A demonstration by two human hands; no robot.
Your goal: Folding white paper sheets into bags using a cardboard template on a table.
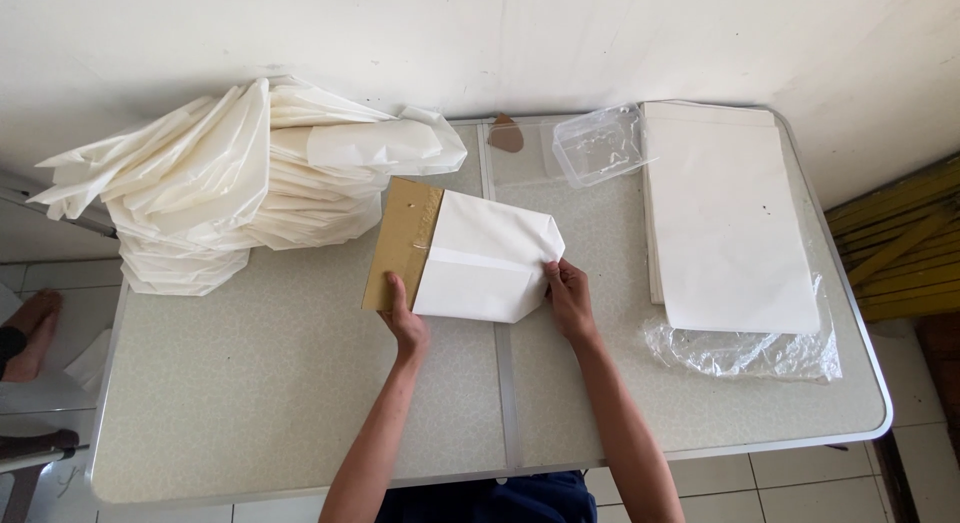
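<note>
Now both hands — left (404,318), right (567,298) — grip the folded paper (485,258) between them.

- Left hand (403,318) presses a brown cardboard template (400,241).
- Right hand (567,295) pinches the folded white paper (485,258) wrapped over it.
- Folded paper bags (215,178) pile nearby.

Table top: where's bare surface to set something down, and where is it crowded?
Bare: the table front-left, below the folded-paper pile and left of the left hand; also the front strip right of the right hand, below the plastic wrap. Crowded: the back edge, with the pile, clear container and flat sheet stack.
</note>
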